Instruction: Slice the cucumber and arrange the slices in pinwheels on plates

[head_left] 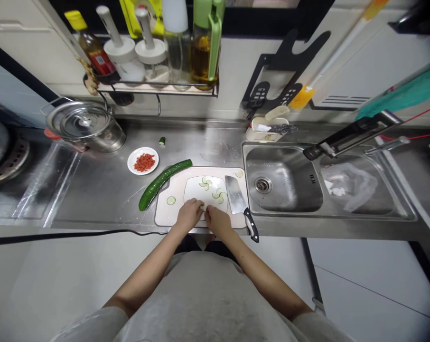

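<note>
My left hand (190,213) and my right hand (218,221) meet over the near edge of a white plate (190,188). The fingertips of both are pinched together at a small pale green cucumber slice (203,207), mostly hidden by the fingers. Farther back on the plate, thin curved cucumber slices form two pinwheel shapes, one at the back (205,183) and one to the right (220,195). Under the plate is a pale cutting board (163,216). A cleaver (235,194) lies on its right side, black handle over the counter's front edge. A whole cucumber (161,183) rests at the board's left.
Round cucumber slices lie on the board, left (171,200) and right (239,173). A dish of chopped red pieces (144,162) and a cucumber end (162,140) are behind. The sink (286,178) is right, a steel pot (90,126) left, a bottle rack (158,90) above.
</note>
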Demonstrator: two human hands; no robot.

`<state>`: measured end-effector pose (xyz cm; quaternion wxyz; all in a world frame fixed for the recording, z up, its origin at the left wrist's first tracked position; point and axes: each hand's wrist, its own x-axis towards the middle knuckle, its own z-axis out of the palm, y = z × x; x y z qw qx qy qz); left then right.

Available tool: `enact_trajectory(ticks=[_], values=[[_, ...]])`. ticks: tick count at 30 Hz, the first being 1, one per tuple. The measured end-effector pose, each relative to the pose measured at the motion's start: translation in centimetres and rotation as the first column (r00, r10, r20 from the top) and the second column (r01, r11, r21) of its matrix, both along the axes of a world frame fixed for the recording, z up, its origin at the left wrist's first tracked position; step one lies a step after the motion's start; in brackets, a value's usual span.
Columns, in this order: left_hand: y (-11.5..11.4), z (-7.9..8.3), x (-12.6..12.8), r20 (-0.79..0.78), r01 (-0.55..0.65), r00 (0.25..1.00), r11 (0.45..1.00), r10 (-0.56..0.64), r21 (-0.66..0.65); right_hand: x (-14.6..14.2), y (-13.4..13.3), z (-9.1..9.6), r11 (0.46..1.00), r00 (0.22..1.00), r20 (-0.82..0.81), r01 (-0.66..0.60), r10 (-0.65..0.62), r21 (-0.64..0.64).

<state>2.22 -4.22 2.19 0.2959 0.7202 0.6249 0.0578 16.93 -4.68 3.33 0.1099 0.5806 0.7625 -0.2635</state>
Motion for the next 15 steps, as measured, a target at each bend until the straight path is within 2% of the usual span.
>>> enact_trajectory(ticks=[5,15], values=[[0.0,0.0,-0.1,0.005,-0.004,1.000,1.000,0.004,-0.002,0.7,-0.3,0.4,0.998,0.997,-0.034,-0.066,0.066,-0.001],[0.0,0.4,0.1,0.002,-0.013,1.000,1.000,0.013,-0.025,0.7,-1.1,0.6,0.995,0.995,-0.004,-0.105,0.105,0.006]])
